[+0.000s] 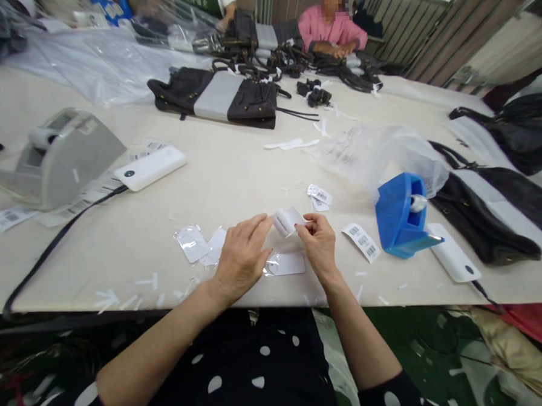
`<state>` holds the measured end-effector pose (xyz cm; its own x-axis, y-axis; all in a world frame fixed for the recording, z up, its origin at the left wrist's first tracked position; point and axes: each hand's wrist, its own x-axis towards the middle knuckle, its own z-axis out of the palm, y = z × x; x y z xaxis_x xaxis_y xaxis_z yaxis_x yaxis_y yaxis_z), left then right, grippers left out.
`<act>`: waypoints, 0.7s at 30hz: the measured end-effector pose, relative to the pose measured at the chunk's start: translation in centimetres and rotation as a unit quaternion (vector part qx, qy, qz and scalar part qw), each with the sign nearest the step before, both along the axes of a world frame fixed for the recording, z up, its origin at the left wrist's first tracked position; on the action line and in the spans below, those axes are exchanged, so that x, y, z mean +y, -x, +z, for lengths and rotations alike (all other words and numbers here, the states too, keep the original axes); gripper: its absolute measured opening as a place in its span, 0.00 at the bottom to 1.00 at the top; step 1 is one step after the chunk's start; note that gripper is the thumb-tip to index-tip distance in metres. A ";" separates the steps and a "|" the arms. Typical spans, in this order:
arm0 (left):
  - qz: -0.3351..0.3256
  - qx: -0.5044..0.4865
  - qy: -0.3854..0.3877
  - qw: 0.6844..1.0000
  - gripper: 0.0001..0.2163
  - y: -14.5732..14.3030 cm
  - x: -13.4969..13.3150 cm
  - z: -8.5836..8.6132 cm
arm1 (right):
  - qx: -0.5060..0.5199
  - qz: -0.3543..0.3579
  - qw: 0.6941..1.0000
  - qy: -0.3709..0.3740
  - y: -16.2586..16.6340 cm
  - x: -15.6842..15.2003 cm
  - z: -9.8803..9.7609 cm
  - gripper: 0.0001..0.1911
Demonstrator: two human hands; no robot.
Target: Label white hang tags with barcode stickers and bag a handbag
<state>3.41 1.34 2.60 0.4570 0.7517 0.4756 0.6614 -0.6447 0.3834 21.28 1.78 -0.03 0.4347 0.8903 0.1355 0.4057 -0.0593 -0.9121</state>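
Over the table [232, 162], right hand [320, 244] pinches a label [286, 222]; left hand [241, 253] seems loosely parted.

Bench [234, 187], pale-topped. On it: grey tape dispenser [75, 155]; blue tape dispenser [392, 218]; two white corded devices [157, 165]; barcode label strip [361, 242]; white tags [287, 264]; dark, grey-banded bags [168, 94]; clear plastic sheeting [105, 69]; paper scraps [290, 144].

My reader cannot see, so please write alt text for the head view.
A person's right grip holds a curled white label, the left grip close beside it, over a pale table. White hang tags and a blue tape dispenser are nearby.
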 end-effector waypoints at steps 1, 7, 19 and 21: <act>0.012 -0.019 0.012 1.000 0.26 -0.3 0.4 0.3 | 0.019 0.008 1.000 0.003 0.1 -0.6 0.4 0.13; 0.004 -0.097 0.128 0.987 0.30 -2.3 1.6 0.0 | 0.082 0.009 0.997 0.008 0.8 -2.4 1.4 0.13; -0.028 -0.064 0.047 0.996 0.26 -2.2 1.1 -0.5 | -0.005 0.081 0.997 -0.012 2.0 -3.4 3.6 0.10; -0.037 -0.056 0.039 0.997 0.26 -2.3 1.2 -0.7 | 0.095 0.080 0.992 0.001 1.9 -2.9 3.0 0.10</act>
